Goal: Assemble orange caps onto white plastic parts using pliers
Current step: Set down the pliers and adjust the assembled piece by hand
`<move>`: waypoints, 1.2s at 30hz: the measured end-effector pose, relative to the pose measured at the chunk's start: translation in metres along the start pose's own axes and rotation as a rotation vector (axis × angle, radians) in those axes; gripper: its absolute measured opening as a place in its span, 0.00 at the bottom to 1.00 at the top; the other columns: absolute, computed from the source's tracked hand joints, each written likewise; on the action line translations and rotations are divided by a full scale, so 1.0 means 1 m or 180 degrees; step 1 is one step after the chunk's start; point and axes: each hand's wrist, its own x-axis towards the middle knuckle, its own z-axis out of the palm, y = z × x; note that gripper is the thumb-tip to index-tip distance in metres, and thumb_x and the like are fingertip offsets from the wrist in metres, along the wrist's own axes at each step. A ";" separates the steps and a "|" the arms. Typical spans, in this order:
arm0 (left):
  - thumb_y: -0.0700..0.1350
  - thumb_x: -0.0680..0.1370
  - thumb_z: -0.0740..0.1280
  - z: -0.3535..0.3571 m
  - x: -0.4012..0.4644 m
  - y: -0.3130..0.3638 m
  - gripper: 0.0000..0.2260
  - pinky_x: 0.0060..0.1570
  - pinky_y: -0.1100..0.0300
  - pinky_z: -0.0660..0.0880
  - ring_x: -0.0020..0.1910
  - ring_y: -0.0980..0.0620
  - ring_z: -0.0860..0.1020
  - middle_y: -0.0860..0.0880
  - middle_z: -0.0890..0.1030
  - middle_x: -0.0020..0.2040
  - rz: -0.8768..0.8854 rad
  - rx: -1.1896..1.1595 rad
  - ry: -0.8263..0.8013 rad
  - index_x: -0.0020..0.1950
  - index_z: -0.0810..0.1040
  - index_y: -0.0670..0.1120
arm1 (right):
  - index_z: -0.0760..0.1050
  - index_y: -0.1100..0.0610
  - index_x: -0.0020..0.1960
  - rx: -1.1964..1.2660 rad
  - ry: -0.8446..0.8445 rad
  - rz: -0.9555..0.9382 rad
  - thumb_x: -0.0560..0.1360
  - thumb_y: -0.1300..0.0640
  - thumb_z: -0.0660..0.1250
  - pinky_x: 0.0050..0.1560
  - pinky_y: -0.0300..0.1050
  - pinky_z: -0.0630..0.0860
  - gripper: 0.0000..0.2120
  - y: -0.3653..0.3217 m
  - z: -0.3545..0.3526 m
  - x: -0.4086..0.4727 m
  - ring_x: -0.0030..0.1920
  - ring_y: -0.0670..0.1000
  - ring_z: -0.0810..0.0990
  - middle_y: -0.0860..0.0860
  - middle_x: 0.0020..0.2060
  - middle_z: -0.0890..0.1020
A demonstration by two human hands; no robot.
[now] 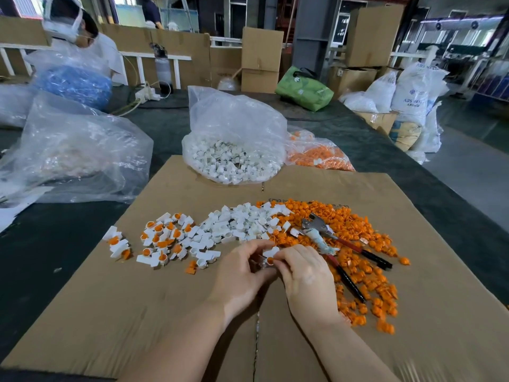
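At the frame's center, the left hand [239, 274] and right hand [304, 274] curl their fingers, pinching a white part [271, 252] and orange cap [270, 260] together.

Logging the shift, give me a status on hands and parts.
Left hand and right hand both pinching one white part, orange cap at it. Pliers idle on orange pile. Nothing blocking.

Matt brown corrugated cardboard sheet [170, 293]; smooth orange plastic caps [369, 241]; glossy white plastic parts [242, 221]; shiny metal-headed pliers [316, 226]; crinkled clear plastic bag [237, 119].
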 end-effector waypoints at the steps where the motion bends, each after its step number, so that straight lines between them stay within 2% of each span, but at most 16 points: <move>1: 0.43 0.70 0.75 0.000 0.000 0.000 0.15 0.42 0.75 0.68 0.42 0.62 0.75 0.59 0.79 0.45 0.0030 0.0092 0.0064 0.55 0.79 0.54 | 0.79 0.59 0.39 0.0006 -0.0009 -0.0004 0.69 0.66 0.73 0.36 0.51 0.76 0.05 0.000 -0.001 0.000 0.36 0.53 0.77 0.51 0.35 0.79; 5: 0.43 0.72 0.73 0.000 0.000 -0.001 0.13 0.42 0.76 0.68 0.42 0.64 0.75 0.59 0.79 0.45 0.0096 0.0167 0.0134 0.55 0.80 0.52 | 0.80 0.60 0.41 0.0050 0.0047 0.0022 0.68 0.67 0.74 0.38 0.48 0.78 0.05 -0.001 -0.003 -0.001 0.38 0.52 0.78 0.51 0.36 0.80; 8: 0.44 0.72 0.73 0.000 -0.001 0.000 0.12 0.46 0.78 0.66 0.48 0.66 0.75 0.60 0.79 0.48 0.0183 0.0278 0.0086 0.53 0.79 0.55 | 0.81 0.60 0.42 0.0079 -0.0002 -0.0020 0.68 0.67 0.74 0.39 0.47 0.78 0.06 -0.001 -0.003 -0.002 0.39 0.52 0.79 0.51 0.38 0.80; 11: 0.44 0.72 0.73 0.000 -0.001 0.001 0.12 0.47 0.79 0.66 0.49 0.69 0.74 0.63 0.79 0.47 0.0216 0.0287 0.0066 0.51 0.77 0.58 | 0.81 0.59 0.42 0.0118 -0.0044 -0.0066 0.68 0.68 0.74 0.39 0.46 0.78 0.06 -0.001 -0.004 -0.002 0.39 0.52 0.78 0.51 0.38 0.80; 17: 0.42 0.73 0.72 0.000 -0.001 0.002 0.11 0.48 0.76 0.67 0.50 0.62 0.76 0.57 0.80 0.48 0.0202 0.0287 0.0020 0.50 0.77 0.57 | 0.81 0.60 0.43 0.0216 -0.0141 -0.0150 0.68 0.68 0.73 0.40 0.48 0.78 0.07 -0.001 -0.003 -0.002 0.39 0.54 0.78 0.52 0.39 0.80; 21: 0.43 0.74 0.72 0.000 -0.001 0.003 0.09 0.47 0.75 0.66 0.50 0.60 0.76 0.55 0.81 0.49 0.0230 0.0346 -0.0080 0.53 0.80 0.51 | 0.80 0.60 0.42 0.0187 -0.0125 -0.0188 0.68 0.71 0.72 0.36 0.48 0.77 0.08 -0.002 -0.003 0.000 0.38 0.54 0.76 0.52 0.38 0.79; 26: 0.45 0.75 0.70 -0.001 -0.002 0.004 0.10 0.44 0.75 0.65 0.49 0.60 0.73 0.54 0.79 0.50 0.0317 0.0560 -0.0172 0.55 0.79 0.53 | 0.78 0.58 0.39 0.0129 -0.0159 -0.0214 0.67 0.72 0.71 0.32 0.47 0.73 0.10 -0.004 -0.004 0.001 0.36 0.52 0.72 0.50 0.37 0.78; 29: 0.45 0.75 0.70 -0.001 -0.003 0.005 0.10 0.43 0.76 0.65 0.46 0.62 0.73 0.55 0.79 0.48 0.0291 0.0543 -0.0165 0.55 0.80 0.52 | 0.79 0.57 0.40 0.0166 -0.0169 -0.0172 0.68 0.71 0.71 0.35 0.49 0.74 0.10 -0.002 -0.004 0.000 0.38 0.52 0.73 0.49 0.38 0.78; 32: 0.43 0.74 0.71 -0.002 -0.003 0.006 0.10 0.43 0.77 0.67 0.45 0.62 0.75 0.54 0.80 0.47 0.0177 0.0363 -0.0025 0.54 0.79 0.53 | 0.81 0.57 0.47 0.0355 0.0042 0.0114 0.70 0.72 0.69 0.42 0.49 0.76 0.12 0.001 -0.002 -0.001 0.42 0.52 0.75 0.49 0.40 0.79; 36: 0.43 0.74 0.71 -0.001 -0.003 0.004 0.13 0.45 0.79 0.66 0.48 0.62 0.74 0.55 0.79 0.50 0.0075 0.0370 -0.0005 0.57 0.78 0.53 | 0.81 0.59 0.48 0.0437 0.0178 0.0290 0.72 0.71 0.68 0.46 0.47 0.76 0.10 0.002 -0.002 -0.002 0.45 0.51 0.77 0.49 0.42 0.79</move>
